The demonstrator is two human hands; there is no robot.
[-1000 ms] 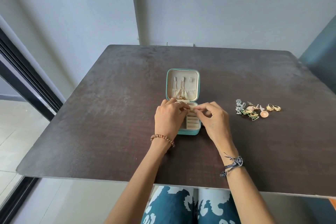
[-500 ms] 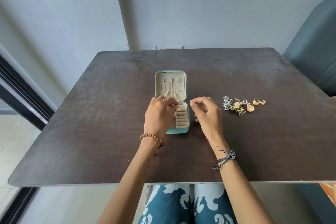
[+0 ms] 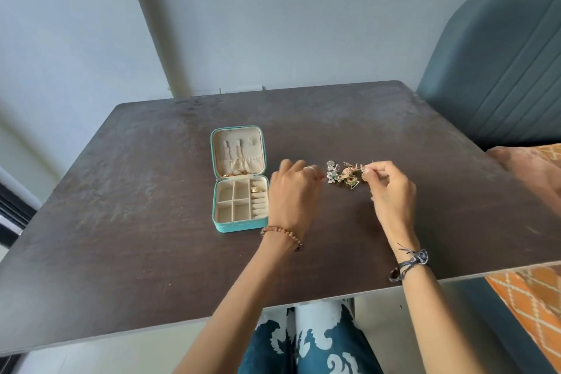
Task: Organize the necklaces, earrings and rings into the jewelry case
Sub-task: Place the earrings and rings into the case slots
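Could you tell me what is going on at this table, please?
A person is sorting jewelry into an open teal jewelry case on a dark table. Chains hang in the case's lid and a gold ring sits in the ring rolls. The right hand pinches a piece at the edge of the loose earring pile, while the left hand hovers between the case and the pile, holding nothing visible.

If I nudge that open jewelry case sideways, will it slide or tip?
The jewelry case lies flat on the table with its lid laid open behind, so it probably slides rather than tips. It looks small and light; the ring may shift.
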